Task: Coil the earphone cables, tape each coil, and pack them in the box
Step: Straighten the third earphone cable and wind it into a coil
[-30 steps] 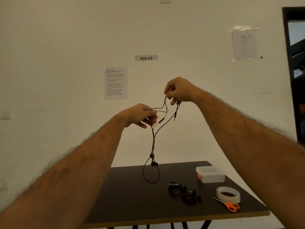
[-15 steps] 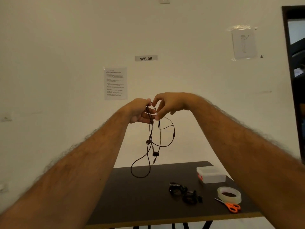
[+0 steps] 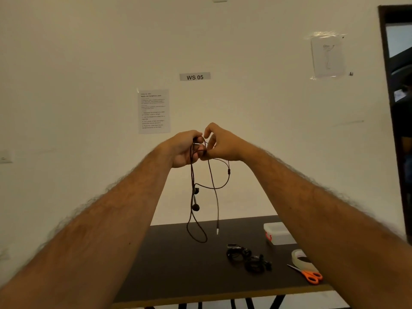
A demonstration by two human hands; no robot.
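Observation:
I hold a black earphone cable [image 3: 214, 186] up in the air in front of the wall. My left hand [image 3: 185, 149] grips gathered strands of it, fingers curled round them. My right hand [image 3: 219, 144] touches the left and pinches the cable at the same spot. Loops, two earbuds [image 3: 195, 207] and the plug end [image 3: 217, 230] hang below the hands. On the dark table [image 3: 178, 264] lie two coiled black earphones [image 3: 247, 257]. A clear plastic box [image 3: 277, 234] with a red latch stands at the right, its lid on.
A roll of clear tape [image 3: 299, 258] and orange-handled scissors [image 3: 310, 275] lie near the table's right front corner, partly behind my right forearm. A dark doorway [image 3: 399, 108] is at the far right. Papers and a "WS 05" label hang on the wall.
My right hand came down from high on the right to meet the left hand. The cable, first stretched between the hands, now hangs gathered in loops, with the plug end dangling lower.

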